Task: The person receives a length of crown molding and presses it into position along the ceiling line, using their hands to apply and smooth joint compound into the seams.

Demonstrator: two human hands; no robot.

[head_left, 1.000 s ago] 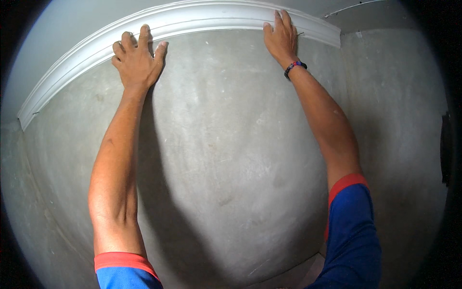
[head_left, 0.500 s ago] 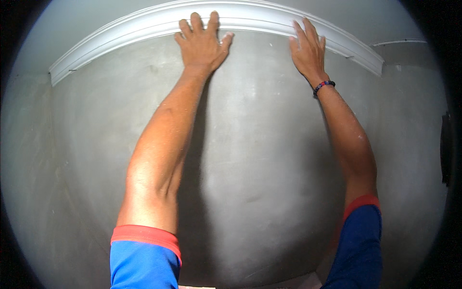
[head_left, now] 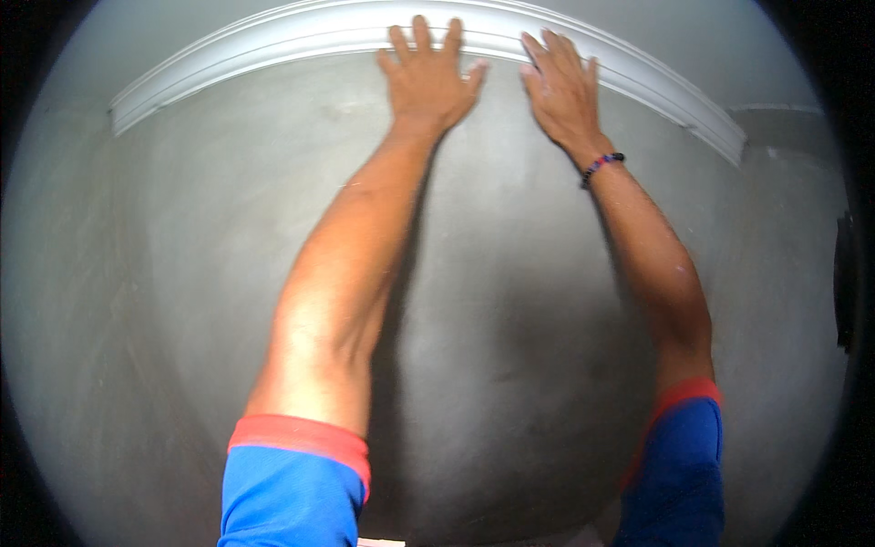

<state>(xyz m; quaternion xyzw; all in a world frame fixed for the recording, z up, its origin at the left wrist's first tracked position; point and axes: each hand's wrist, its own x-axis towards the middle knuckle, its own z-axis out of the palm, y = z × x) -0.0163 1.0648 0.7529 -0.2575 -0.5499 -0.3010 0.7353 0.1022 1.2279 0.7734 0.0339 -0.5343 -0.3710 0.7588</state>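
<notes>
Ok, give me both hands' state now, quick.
Left hand: open, spread against the white trim, gripping nothing.
Right hand: open, nearly flat, reaching up over the same trim, gripping nothing.

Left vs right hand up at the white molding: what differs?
Spread: the left hand has its fingers fanned wide; the right hand has them closer together.
Tilt: the left hand points nearly straight up; the right hand leans up and left.
Wrist: bare at the left hand; a dark bracelet at the right hand.
Shared: both open, fingers over the white molding.
</notes>
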